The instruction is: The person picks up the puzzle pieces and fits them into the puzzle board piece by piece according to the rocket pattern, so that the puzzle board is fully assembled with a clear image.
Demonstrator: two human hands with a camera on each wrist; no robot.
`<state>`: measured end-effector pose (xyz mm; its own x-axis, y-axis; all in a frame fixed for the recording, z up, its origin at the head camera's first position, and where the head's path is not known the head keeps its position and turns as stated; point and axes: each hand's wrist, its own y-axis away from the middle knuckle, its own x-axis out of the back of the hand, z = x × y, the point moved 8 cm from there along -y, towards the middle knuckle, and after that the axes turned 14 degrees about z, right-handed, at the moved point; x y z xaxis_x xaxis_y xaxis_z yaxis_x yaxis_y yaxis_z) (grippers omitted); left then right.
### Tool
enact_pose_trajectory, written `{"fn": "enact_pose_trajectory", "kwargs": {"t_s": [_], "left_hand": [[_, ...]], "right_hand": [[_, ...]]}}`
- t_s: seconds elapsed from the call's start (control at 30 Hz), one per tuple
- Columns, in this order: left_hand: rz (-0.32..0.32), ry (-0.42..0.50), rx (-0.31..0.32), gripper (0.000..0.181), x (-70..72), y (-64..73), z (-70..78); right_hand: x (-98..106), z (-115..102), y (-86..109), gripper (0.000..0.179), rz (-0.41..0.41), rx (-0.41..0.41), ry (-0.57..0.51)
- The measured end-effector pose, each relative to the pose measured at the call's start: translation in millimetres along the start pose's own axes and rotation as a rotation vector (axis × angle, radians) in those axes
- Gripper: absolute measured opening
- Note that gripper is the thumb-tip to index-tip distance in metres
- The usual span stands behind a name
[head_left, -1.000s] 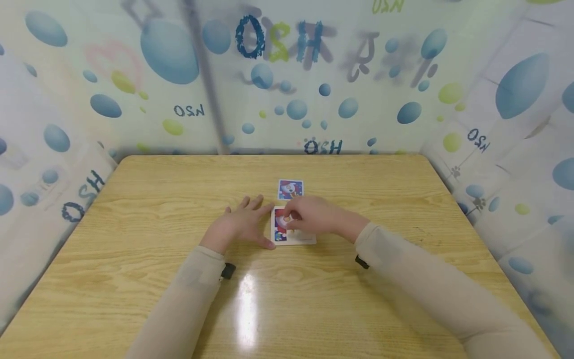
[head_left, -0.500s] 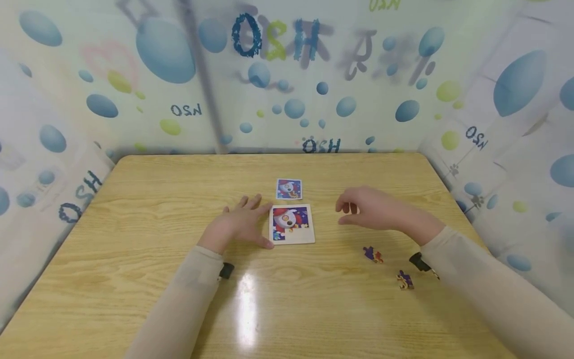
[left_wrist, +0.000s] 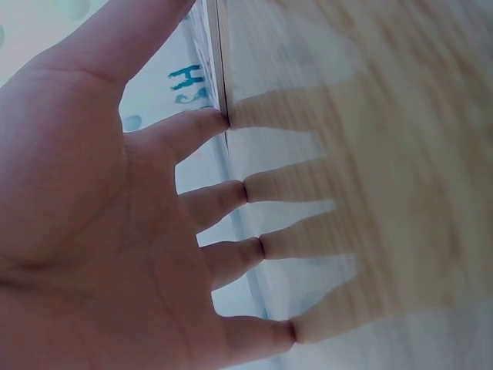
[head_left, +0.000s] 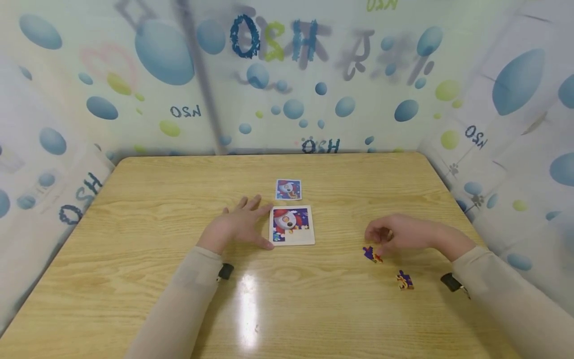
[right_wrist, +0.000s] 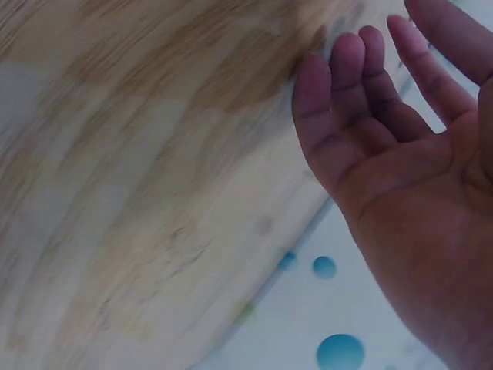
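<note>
A square jigsaw puzzle in a pale frame lies mid-table, its picture partly filled and its lower right part bare. Beside its left edge my left hand rests on the table, fingers spread; thumb and index finger touch the frame. In the left wrist view, the fingertips of my left hand stand on the wood. Over a purple and orange puzzle piece hovers my right hand, fingers loosely bent. In the right wrist view, nothing shows between the fingers of my right hand. A second puzzle piece lies nearer me.
Just behind the framed puzzle lies a small picture card with a similar picture. The wooden table is bordered at the back and sides by a patterned curtain.
My right hand has left the puzzle and moved right, then down to the nearer of the loose pieces. Another piece now sits in the frame's right side. The left hand has stayed put.
</note>
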<state>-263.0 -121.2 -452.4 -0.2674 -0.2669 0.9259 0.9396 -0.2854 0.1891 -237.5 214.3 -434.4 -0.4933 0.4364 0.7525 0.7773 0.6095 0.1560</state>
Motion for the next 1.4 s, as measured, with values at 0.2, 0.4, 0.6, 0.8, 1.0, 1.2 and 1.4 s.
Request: {"fn": "enact_pose_trajectory", "kwargs": {"t_s": [0.2, 0.4, 0.6, 0.8, 1.0, 1.2, 1.4], "left_hand": [[-0.002, 0.003, -0.001, 0.112, 0.5, -0.2, 0.8], [0.001, -0.005, 0.002, 0.112, 1.0, -1.1, 1.7], [-0.001, -0.009, 0.011, 0.112, 0.9, -1.1, 2.0], [0.0, -0.013, 0.016, 0.112, 0.5, -1.5, 2.2], [0.005, -0.012, 0.012, 0.112, 0.1, -1.8, 2.3], [0.008, -0.009, 0.012, 0.112, 0.0, -2.3, 1.9], [0.008, -0.007, 0.014, 0.112, -0.9, -2.7, 0.6]], "right_hand": [[-5.2, 20.3, 6.6, 0.033, -0.038, -0.03, -0.098], [-7.7, 27.6, 4.9, 0.035, -0.03, -0.061, -0.085], [-10.7, 26.7, 3.8, 0.033, -0.035, -0.058, -0.056], [-12.4, 22.9, 2.7, 0.028, -0.023, -0.067, -0.042], [-11.2, 18.2, 1.2, 0.025, -0.008, -0.078, -0.041], [-12.2, 23.3, -3.6, 0.024, -0.002, -0.085, -0.013], [-12.0, 29.9, -4.9, 0.028, 0.019, -0.094, -0.018]]}}
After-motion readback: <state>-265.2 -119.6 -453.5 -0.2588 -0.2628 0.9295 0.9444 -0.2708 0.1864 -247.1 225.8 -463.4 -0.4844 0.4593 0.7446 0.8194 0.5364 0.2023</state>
